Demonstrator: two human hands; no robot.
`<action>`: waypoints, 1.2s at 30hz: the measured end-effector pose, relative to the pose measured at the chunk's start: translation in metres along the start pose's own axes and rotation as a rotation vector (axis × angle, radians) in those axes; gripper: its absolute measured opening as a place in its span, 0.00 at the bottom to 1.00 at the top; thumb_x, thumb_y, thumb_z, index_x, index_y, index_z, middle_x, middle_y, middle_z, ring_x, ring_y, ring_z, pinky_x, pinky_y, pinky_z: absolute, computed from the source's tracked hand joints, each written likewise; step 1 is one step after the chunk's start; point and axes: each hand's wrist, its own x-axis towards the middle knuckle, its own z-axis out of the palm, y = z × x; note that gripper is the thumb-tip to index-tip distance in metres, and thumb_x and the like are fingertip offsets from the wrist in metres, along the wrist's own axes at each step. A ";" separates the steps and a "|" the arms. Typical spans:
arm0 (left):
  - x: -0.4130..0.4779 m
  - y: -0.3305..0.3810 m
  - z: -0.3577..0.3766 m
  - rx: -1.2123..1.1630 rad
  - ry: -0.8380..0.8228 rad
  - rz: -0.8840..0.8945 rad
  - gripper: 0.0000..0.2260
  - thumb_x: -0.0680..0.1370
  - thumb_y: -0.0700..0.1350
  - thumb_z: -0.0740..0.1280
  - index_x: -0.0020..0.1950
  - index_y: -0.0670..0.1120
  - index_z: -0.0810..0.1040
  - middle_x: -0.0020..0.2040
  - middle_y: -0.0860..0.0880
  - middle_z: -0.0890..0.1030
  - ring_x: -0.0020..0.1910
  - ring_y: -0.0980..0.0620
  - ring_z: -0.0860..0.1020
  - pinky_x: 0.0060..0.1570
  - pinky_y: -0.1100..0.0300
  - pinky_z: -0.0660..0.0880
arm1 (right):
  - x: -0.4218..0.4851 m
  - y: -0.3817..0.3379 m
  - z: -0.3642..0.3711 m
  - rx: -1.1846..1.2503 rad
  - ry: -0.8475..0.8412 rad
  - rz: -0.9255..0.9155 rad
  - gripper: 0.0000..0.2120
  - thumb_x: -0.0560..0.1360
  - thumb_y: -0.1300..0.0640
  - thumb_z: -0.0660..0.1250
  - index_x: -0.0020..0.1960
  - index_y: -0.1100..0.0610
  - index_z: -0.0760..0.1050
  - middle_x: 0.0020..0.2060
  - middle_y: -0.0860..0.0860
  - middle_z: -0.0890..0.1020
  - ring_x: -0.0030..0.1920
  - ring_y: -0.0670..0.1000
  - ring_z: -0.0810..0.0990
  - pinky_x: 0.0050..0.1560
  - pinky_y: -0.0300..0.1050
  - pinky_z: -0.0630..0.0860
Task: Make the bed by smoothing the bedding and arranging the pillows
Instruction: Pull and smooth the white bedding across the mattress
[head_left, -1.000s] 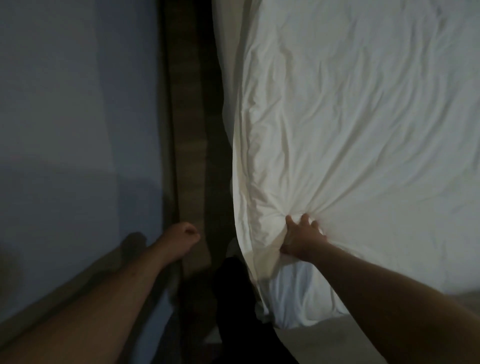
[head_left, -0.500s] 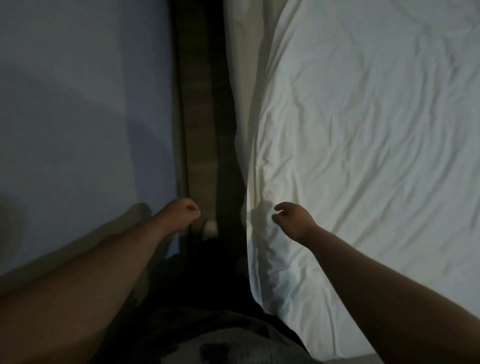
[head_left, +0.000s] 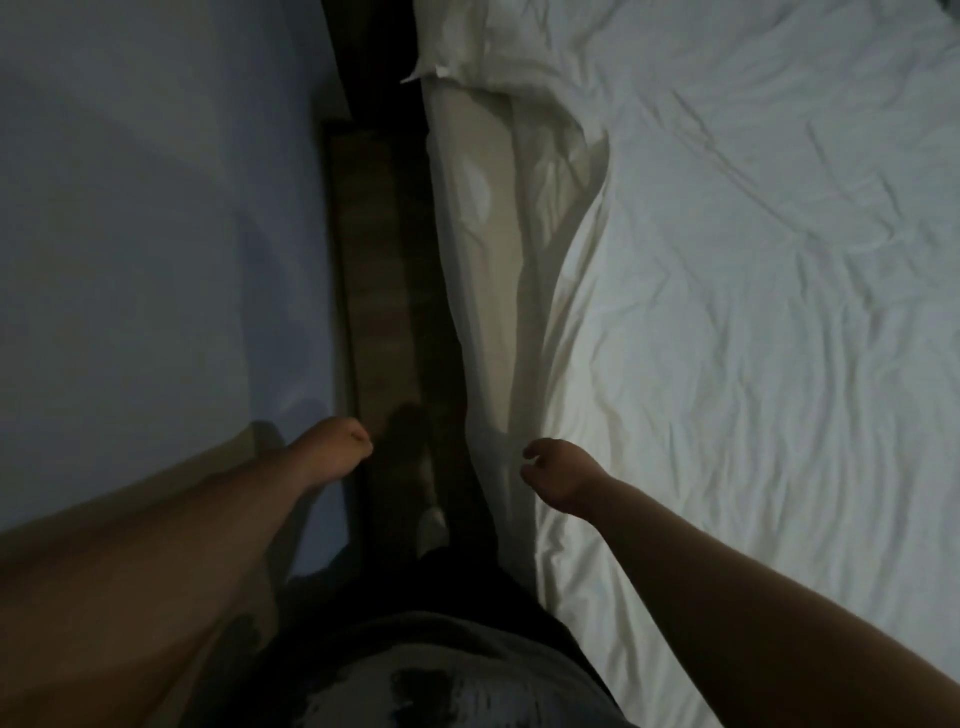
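Wrinkled white fabric bedding (head_left: 727, 312), frame right: right hand (head_left: 561, 478), lower centre, just released edge; fingers loosely curled, empty; creases remain.

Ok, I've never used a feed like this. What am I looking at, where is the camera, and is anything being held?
There is no machine here. This single view comes from a camera worn on a person's head, looking down along their bare arms. The left hand hangs over the dark floor strip beside the wall. The right hand is at the edge of the white bedding, which is wrinkled. A pillow lies at the far end of the bed. Both hands have loosely curled fingers and hold nothing. The light is dim, so fine detail is hard to tell.
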 end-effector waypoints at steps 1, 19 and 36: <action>0.011 0.003 -0.013 -0.002 -0.003 -0.009 0.06 0.76 0.41 0.66 0.47 0.43 0.82 0.46 0.45 0.81 0.45 0.50 0.77 0.48 0.61 0.71 | 0.011 -0.010 -0.009 -0.001 0.007 -0.001 0.19 0.76 0.50 0.63 0.65 0.53 0.74 0.61 0.53 0.79 0.61 0.54 0.76 0.60 0.43 0.72; 0.258 0.176 -0.227 -0.063 0.001 0.061 0.02 0.76 0.40 0.67 0.46 0.43 0.80 0.40 0.46 0.79 0.38 0.52 0.75 0.39 0.62 0.70 | 0.232 -0.127 -0.222 0.092 0.138 0.046 0.21 0.75 0.51 0.62 0.67 0.52 0.72 0.63 0.55 0.77 0.61 0.56 0.76 0.55 0.40 0.70; 0.467 0.324 -0.337 -0.536 -0.151 -0.061 0.16 0.80 0.52 0.63 0.65 0.47 0.70 0.59 0.46 0.75 0.54 0.45 0.74 0.47 0.56 0.72 | 0.387 -0.171 -0.376 -0.218 0.516 0.013 0.35 0.71 0.40 0.67 0.73 0.47 0.60 0.74 0.56 0.61 0.72 0.60 0.61 0.71 0.56 0.61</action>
